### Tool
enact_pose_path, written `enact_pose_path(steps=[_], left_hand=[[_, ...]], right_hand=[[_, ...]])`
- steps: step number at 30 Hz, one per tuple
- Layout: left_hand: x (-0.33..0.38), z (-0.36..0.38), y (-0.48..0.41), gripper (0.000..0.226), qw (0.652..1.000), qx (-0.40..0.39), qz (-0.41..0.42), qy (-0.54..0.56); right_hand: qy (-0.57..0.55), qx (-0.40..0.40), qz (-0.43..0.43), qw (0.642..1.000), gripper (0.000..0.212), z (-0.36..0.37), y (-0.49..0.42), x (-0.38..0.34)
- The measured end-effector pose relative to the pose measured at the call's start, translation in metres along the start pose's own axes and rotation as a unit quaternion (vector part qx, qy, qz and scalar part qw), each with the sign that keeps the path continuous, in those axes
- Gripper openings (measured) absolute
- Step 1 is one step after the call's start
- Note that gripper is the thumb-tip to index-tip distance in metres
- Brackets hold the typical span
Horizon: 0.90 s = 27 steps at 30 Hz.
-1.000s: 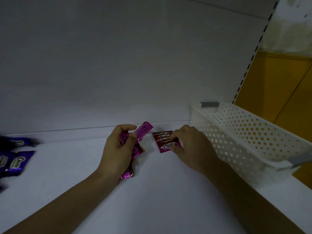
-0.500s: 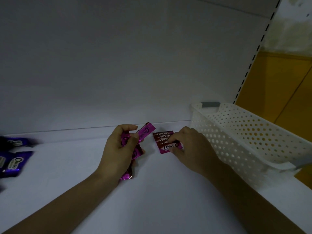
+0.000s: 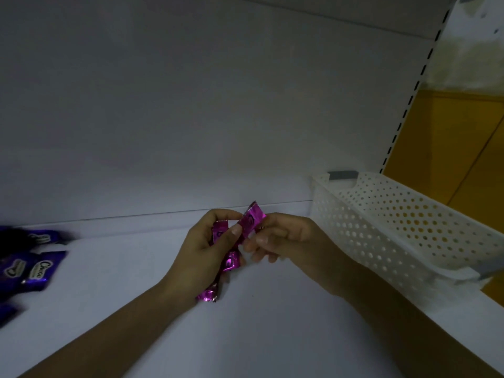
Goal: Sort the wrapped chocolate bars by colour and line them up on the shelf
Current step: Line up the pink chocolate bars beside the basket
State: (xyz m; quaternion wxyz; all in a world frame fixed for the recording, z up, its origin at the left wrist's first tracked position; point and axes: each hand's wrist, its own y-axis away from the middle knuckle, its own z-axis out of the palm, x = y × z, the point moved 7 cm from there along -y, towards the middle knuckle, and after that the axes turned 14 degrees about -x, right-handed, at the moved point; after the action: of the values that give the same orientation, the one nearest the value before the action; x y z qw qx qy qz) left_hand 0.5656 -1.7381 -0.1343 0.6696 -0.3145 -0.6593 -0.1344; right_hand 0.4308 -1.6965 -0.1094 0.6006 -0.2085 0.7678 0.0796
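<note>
Magenta bars (image 3: 230,261) sat in the left hand (image 3: 201,252), a bunch of several, just above the shelf (image 3: 272,331) at frame centre. The lowest wrapper end poked out at 6 o'clock of that hand, close to the shelf surface; contact not clear. Top magenta bar (image 3: 252,221) stuck up toward 1 o'clock, between the two hands.

Left hand: fingers curled round the bunch, thumb pressed on the top magenta bar, firm grasp. Right hand (image 3: 283,238): at 3 o'clock of the left hand, fingers half curled, fingertips against the right edge of the top magenta bar. Couldn't tell whether it pinched the bar or only touched it. A small dark-red bit showed at its fingertips, too hidden to identify.

Purple bars (image 3: 41,271) lay loose on the shelf at 9 o'clock of the hands, well apart from them, some overlapping, partly cut by the frame edge.

White perforated basket (image 3: 409,230) with grey handles stood on the shelf at 3 o'clock, just beside the right forearm.

Writing: "Choco" in white script readable on one of the purple bars. Magenta wrappers showed a curly logo, too dim and creased to read.
</note>
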Motion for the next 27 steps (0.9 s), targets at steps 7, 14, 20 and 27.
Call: enact_pose_path(steps=[7,14,20,27], left_hand=[[0.003,0.009,-0.001,0.037,0.998,-0.064,-0.012,-0.003],[-0.003,0.006,-0.001,0.033,0.999,-0.011,-0.029,-0.032],[-0.006,-0.001,-0.002,0.016,0.998,0.022,-0.026,-0.047],[-0.004,0.001,-0.002,0.023,0.998,0.022,-0.021,-0.053]], right_hand=[[0.023,0.034,-0.011,0.999,0.015,-0.002,-0.001,0.002],[0.059,0.175,-0.011,0.983,0.010,-0.041,0.008,-0.003],[0.329,0.092,0.107,0.934,0.009,-0.044,0.015,0.015],[0.444,0.096,0.098,0.885,0.008,-0.043,0.013,0.013]])
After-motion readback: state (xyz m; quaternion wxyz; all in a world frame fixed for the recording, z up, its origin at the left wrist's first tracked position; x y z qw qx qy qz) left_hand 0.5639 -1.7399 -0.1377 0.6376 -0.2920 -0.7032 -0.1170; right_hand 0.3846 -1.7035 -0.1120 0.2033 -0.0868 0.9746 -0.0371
